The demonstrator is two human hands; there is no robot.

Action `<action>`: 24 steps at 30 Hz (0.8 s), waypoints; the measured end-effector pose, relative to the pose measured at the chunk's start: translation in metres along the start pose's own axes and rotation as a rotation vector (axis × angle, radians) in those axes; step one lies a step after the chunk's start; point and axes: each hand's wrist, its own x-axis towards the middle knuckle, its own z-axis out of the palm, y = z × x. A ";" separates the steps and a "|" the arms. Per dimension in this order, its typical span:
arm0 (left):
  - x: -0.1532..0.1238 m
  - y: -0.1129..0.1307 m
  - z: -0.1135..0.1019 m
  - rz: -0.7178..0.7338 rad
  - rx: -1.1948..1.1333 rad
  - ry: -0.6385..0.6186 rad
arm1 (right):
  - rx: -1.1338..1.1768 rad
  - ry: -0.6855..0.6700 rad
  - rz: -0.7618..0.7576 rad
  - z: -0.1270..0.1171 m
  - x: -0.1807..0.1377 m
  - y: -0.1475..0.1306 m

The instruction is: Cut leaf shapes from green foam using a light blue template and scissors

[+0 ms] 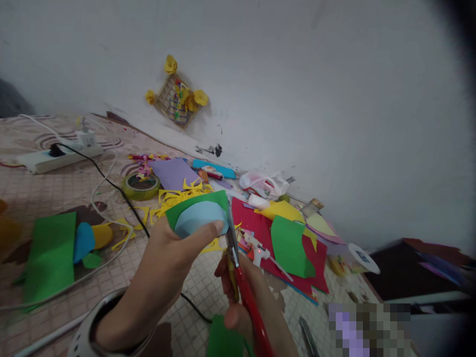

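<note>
My left hand [178, 253] pinches a light blue rounded paper piece [201, 215] laid on a green sheet of paper [217, 197], its thumb pressing near their right edge. In my right hand [256, 292] is a pair of scissors [247, 297] with a red handle, blades pointing up. The blades meet the right edge of the green sheet, beside the blue shape. How far apart the blades are is hard to tell. Yellow paper scraps [178, 196] lie just behind the held papers. A watch strap [84, 327] circles my left wrist.
A white glue gun [258, 250] with a lit red light rests on red paper [247, 218] at right. A power strip [63, 158] and its cables cross the left side. Tape [141, 187], green paper [52, 253] and a cutter [308, 337] lie around; a wall stands behind.
</note>
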 end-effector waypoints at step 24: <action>0.000 0.005 0.006 -0.003 -0.045 0.044 | -0.012 0.055 -0.015 0.000 0.000 -0.005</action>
